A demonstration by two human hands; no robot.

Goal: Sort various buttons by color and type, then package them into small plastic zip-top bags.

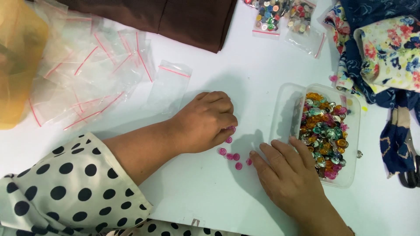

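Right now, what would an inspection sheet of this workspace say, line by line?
Surface: white table, bare around the hands.
Job's things: small pink buttons loose on the table; clear tub filled with mixed coloured buttons.
Clutter: empty zip bags upper left; filled button bags at the top; scissors at the right edge.
Hands: left hand curled, fingertips on a pink button; right hand flat beside the tub, one finger by the pink buttons.
Cables: nothing seen.
Surroundings: brown cloth, floral fabric, yellow bag.
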